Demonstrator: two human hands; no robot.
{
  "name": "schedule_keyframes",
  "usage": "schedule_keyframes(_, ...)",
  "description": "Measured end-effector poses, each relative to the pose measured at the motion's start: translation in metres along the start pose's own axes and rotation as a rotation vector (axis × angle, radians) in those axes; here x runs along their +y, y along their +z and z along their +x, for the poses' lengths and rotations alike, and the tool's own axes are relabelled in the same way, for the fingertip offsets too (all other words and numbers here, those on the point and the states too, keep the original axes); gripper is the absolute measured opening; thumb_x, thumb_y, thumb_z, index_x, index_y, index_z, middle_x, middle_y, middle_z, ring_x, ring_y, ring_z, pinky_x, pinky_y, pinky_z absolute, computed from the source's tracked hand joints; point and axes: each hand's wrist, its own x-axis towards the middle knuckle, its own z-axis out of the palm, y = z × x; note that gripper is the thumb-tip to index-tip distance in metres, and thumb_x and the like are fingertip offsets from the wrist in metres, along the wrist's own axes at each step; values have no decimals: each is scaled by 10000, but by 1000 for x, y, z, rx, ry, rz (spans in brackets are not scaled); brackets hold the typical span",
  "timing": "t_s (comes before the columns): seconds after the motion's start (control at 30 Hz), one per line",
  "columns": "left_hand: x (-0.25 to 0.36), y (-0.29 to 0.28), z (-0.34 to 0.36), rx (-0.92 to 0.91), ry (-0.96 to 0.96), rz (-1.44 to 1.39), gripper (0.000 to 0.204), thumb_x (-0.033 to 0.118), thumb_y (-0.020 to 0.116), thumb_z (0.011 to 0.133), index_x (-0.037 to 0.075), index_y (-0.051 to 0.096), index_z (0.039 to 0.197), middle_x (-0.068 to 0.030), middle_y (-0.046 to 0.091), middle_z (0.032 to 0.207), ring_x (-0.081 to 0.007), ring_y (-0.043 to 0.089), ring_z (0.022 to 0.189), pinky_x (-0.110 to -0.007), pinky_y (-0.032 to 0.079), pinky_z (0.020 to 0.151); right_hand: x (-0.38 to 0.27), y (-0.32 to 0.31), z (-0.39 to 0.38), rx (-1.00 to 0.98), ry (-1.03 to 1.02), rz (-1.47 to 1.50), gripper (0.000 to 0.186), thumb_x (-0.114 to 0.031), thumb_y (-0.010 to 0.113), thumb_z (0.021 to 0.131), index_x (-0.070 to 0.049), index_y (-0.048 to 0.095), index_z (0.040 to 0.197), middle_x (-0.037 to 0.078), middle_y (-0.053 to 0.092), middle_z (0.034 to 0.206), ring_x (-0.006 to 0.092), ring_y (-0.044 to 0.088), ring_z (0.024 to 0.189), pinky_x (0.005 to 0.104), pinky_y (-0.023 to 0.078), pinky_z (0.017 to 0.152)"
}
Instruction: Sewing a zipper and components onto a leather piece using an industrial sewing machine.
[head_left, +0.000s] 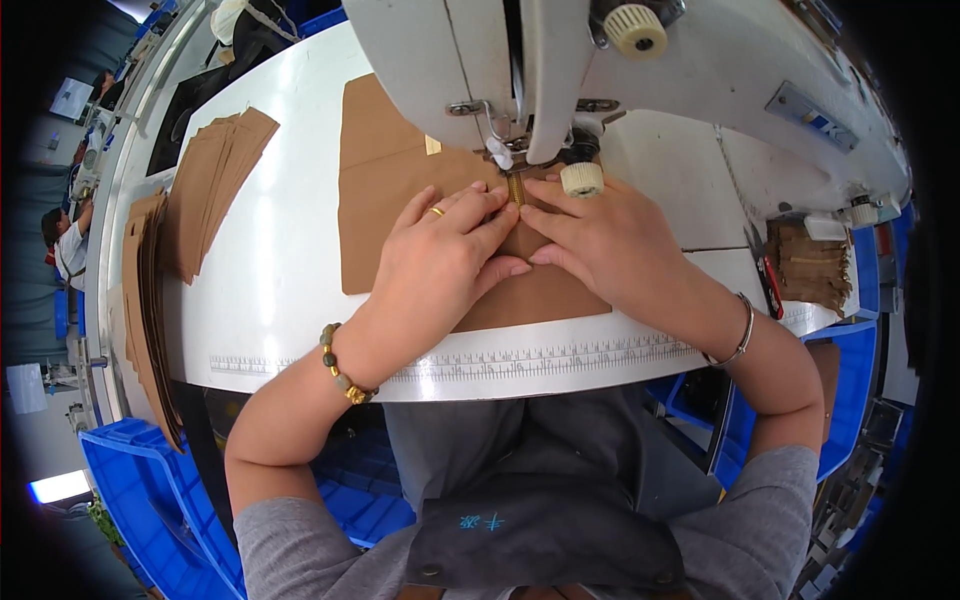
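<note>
A flat brown panel of fabric or leather lies on the white sewing machine table, its far part beneath the machine's needle area. A short strip of gold-toothed zipper runs along the panel just in front of the presser foot. To the left of that zipper, my left hand rests on the panel, fingers stretched out. My right hand lies flat on the other side, its fingertips close to the zipper and its thumb near the left thumb. The sewing machine hides the panel's far right part.
Brown pieces lie fanned out at the left, beside a stack of brown panels at the table's edge. On the right are red-and-black snips and a bundle of zipper pieces. Blue bins stand below the table.
</note>
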Motion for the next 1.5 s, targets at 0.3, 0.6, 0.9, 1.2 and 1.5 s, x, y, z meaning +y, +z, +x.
schedule_keyframes(0.3, -6, 10, 6, 83, -36, 26, 503, 353, 778, 899, 53, 726, 1299, -81, 696, 1307, -287, 619, 1334, -491, 486, 1109, 9, 9, 3, 19, 71, 40, 369, -235, 812, 841, -56, 724, 1151, 105, 703, 1146, 304, 672, 1070, 436, 510, 1000)
schedule_keyframes(0.6, -4, 5, 1, 92, -21, 42, 577, 426, 810, 830, 69, 744, 1279, -70, 723, 1271, -269, 650, 1298, -496, 496, 1101, 12, 10, 0, 3, 50, 51, 377, -251, 801, 861, -53, 707, 1168, 127, 695, 1191, 321, 649, 1171, 471, 486, 1085)
schedule_keyframes(0.9, -6, 5, 4, 86, -31, 89, 591, 461, 784, 845, 88, 739, 1302, -57, 714, 1319, -254, 651, 1296, -522, 485, 1108, 16, 14, 3, -2, 70, 65, 385, -233, 798, 870, -34, 714, 1188, 140, 693, 1212, 328, 641, 1186, 481, 474, 1106)
schedule_keyframes(1.2, -10, 5, 4, 98, -1, 97, 579, 472, 787, 836, 107, 749, 1285, -51, 722, 1291, -255, 664, 1270, -537, 489, 1103, 37, 5, 0, 86, 511, 1231, 264, -174, 746, 948, -21, 769, 1162, 151, 745, 1137, 354, 703, 981, 475, 510, 1042)
schedule_keyframes(1.5, -11, 5, 5, 101, 4, 67, 606, 492, 795, 818, 100, 750, 1278, -70, 718, 1300, -276, 649, 1290, -536, 493, 1097, 12, 12, 1, 54, 71, 23, 381, -307, 784, 890, -68, 749, 1184, 104, 721, 1232, 319, 642, 1186, 491, 458, 1116)
